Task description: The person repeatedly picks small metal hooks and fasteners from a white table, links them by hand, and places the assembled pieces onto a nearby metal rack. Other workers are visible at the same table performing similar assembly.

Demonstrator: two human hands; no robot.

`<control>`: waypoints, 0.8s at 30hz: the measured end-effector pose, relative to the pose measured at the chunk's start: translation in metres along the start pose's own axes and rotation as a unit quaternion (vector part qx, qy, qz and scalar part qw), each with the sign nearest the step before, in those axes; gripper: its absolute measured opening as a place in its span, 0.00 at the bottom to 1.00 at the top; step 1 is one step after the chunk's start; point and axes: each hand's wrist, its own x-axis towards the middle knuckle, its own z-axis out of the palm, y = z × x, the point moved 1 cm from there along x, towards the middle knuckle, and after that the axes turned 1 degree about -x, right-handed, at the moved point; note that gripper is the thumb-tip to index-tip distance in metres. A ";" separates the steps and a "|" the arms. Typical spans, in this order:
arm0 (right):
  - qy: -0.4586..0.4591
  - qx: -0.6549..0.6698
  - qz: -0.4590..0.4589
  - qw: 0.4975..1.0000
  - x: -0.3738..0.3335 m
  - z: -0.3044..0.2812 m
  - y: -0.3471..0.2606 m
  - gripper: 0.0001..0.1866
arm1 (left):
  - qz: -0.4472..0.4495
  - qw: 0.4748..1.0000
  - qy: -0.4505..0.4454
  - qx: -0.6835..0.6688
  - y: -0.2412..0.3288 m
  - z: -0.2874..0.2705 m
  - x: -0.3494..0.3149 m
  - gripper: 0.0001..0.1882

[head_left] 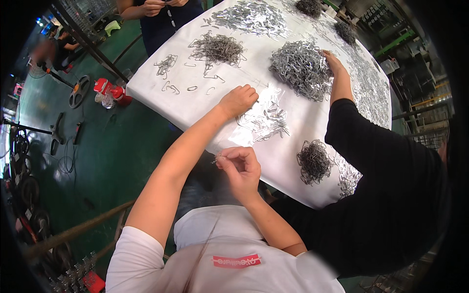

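Observation:
My left hand (239, 101) rests at the table edge of a small pile of shiny flat metal strips (269, 116). Its fingers are curled together, and whatever they may hold is hidden. Closer to my body, just off the table's near edge, my right hand (242, 172) pinches a small thin metal piece (215, 158) between thumb and forefinger. Only a bit of that piece sticks out, too small to tell its kind. Beyond my left hand lie loose wire hooks (170, 88) and a heap of grey wire hooks (218, 49).
A co-worker in a black sleeve (361, 136) reaches in from the right to a large heap of bent metal pieces (300, 68). Dark wire hooks (314, 162) lie near the front edge. Another person's hands (163, 5) work across the white table (161, 105). Red containers (111, 93) stand at left.

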 end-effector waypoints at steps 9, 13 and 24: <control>0.022 -0.039 0.007 0.999 0.006 -0.002 0.004 0.07 | -0.433 0.703 0.147 -0.545 0.035 -0.094 -0.071 0.09; 0.020 -0.056 0.000 0.998 0.015 0.002 0.011 0.07 | -0.466 0.582 0.189 -0.639 0.066 -0.147 -0.103 0.08; -0.005 -0.129 -0.019 0.991 0.027 0.031 0.018 0.07 | -0.449 0.628 0.284 -0.568 0.084 -0.179 -0.131 0.07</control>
